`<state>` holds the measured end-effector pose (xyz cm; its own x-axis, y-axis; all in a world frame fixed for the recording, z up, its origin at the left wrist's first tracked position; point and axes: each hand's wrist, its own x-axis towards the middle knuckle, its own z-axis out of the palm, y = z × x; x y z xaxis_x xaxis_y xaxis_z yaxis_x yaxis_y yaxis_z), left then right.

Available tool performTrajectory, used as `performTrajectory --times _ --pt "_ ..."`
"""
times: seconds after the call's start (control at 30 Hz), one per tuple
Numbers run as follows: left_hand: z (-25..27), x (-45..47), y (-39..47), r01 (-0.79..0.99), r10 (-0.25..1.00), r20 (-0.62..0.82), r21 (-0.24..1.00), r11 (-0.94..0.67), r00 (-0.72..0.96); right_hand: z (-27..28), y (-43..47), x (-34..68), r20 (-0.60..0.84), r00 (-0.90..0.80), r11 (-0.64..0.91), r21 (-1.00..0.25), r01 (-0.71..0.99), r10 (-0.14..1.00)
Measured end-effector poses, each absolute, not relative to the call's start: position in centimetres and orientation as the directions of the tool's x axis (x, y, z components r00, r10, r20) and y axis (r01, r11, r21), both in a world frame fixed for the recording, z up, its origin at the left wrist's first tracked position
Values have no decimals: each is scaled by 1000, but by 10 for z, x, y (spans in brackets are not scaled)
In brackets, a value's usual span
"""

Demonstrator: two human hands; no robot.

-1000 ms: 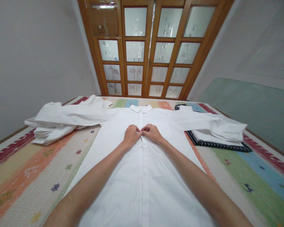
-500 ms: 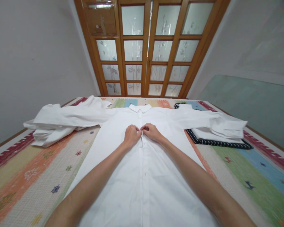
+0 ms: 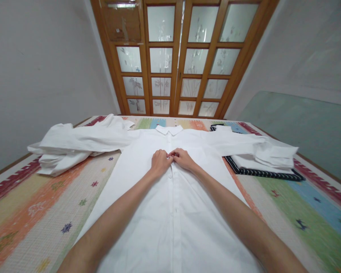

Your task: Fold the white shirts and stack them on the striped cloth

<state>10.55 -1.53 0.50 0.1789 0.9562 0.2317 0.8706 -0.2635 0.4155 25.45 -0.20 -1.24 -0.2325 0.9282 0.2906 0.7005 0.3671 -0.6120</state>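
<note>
Both hands pinch the button strip of the white shirt point(image 3: 170, 212): the left hand point(image 3: 160, 162) and right hand point(image 3: 182, 158) touch at the middle of the frame. The shirt lies flat on a striped mat point(image 3: 31, 204), its collar toward the wooden door point(image 3: 182, 57) at the top.

White shirt point(image 3: 170, 212) flat, front up

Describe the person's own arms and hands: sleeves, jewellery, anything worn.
Both forearms are bare up to the picture's lower edge; no sleeves show. The left hand and the right hand wear no gloves, and no watch, bracelet or ring is visible on them. Red nail polish seems to show on the right hand's fingertips.
</note>
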Motion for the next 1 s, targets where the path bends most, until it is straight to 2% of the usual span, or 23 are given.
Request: performTrajectory --times 0.27,0.6,0.87,1.0 --pt "1 106 -15 868 941 266 394 -304 209 -12 -6 255 374 -128 351 -622 700 919" --pt "1 99 -10 809 934 245 473 -349 260 -9 -2 259 325 -231 393 -642 658 917" --pt "-4 97 -2 821 921 225 422 -385 317 -10 -2 257 318 -234 392 -658 644 919" --pt "-3 96 0 821 930 192 436 -368 314 -11 -2 259 322 -199 370 -656 658 926"
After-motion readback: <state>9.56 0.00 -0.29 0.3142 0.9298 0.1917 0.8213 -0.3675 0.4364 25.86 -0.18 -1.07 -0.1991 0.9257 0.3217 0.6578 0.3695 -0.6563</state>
